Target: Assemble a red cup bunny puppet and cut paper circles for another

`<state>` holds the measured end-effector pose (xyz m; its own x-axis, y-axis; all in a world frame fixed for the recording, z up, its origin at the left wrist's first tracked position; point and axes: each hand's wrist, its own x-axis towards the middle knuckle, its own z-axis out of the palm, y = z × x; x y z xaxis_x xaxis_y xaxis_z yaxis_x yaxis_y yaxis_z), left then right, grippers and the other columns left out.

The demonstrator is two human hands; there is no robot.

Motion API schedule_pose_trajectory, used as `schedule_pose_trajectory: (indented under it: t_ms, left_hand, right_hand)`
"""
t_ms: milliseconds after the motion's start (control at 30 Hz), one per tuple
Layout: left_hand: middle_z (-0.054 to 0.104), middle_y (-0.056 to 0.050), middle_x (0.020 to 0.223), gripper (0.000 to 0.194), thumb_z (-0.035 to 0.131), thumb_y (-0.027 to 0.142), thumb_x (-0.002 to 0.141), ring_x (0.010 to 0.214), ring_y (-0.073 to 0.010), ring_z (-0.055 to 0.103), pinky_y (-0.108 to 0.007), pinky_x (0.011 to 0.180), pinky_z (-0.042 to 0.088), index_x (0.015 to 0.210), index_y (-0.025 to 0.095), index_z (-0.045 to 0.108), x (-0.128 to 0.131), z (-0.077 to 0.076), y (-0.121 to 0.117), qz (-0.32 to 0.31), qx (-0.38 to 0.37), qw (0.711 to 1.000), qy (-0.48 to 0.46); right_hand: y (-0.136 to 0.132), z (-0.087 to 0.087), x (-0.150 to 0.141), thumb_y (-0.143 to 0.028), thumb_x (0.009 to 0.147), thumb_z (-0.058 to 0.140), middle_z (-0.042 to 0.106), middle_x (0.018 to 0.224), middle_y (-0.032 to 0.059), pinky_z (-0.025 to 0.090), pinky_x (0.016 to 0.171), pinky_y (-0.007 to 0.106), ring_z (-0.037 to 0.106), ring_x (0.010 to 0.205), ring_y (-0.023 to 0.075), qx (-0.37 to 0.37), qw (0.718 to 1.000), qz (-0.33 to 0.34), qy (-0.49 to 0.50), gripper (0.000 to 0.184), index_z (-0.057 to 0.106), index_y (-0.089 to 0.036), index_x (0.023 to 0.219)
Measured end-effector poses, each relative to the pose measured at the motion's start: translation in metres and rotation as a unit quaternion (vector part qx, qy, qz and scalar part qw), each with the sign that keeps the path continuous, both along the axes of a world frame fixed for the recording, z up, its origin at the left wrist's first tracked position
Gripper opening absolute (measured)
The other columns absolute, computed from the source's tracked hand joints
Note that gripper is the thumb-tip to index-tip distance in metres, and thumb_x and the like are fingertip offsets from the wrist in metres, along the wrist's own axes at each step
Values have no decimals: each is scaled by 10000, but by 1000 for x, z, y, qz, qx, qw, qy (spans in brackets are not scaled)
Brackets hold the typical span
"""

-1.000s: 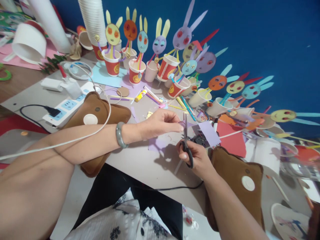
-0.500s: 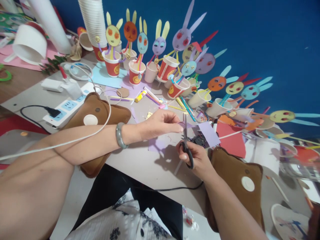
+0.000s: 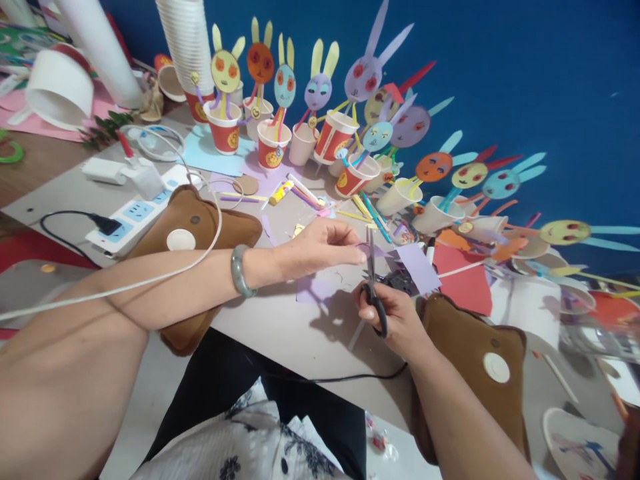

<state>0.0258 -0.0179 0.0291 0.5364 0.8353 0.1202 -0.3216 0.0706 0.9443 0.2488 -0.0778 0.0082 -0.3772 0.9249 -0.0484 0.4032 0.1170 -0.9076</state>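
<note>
My left hand (image 3: 327, 250) is closed in a pinch on a small piece of purple paper (image 3: 381, 251), mostly hidden by the fingers and the blades. Black-handled scissors (image 3: 371, 280) are gripped in my right hand (image 3: 393, 310), their blades pointing up and away from me. The blades cross the purple paper just beyond my left fingertips. Below the left hand, another purple paper piece (image 3: 314, 289) lies on the table. To the right of the blades sits a purple rectangle of paper (image 3: 419, 268), beside a sheet of red paper (image 3: 461, 277).
Paper cups with rabbit faces, such as a red cup (image 3: 223, 133), line the back by the blue wall. Brown cushions (image 3: 467, 367) lie under both forearms. A white cable (image 3: 150, 283) runs over my left arm from near the power strip (image 3: 143, 210). A glue stick (image 3: 281, 192) lies mid-table.
Almost nothing differs. Both hands, the scissors and the purple paper keep nearly the same place, with the view shifted very slightly.
</note>
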Motion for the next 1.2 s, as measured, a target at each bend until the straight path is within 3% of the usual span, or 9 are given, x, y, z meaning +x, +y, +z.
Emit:
schedule_pose_trajectory:
  t_ms: [1200]
  left_hand:
    - [448, 41, 659, 351, 800, 320, 733, 661, -94, 411, -262, 623, 301, 648, 179, 490, 1, 0, 0, 8, -8, 1000, -8]
  right_hand:
    - [1, 3, -2, -822, 734, 750, 505, 615, -18, 329, 575, 300, 413, 588, 135, -6, 1000, -5, 1, 663, 531, -207, 618]
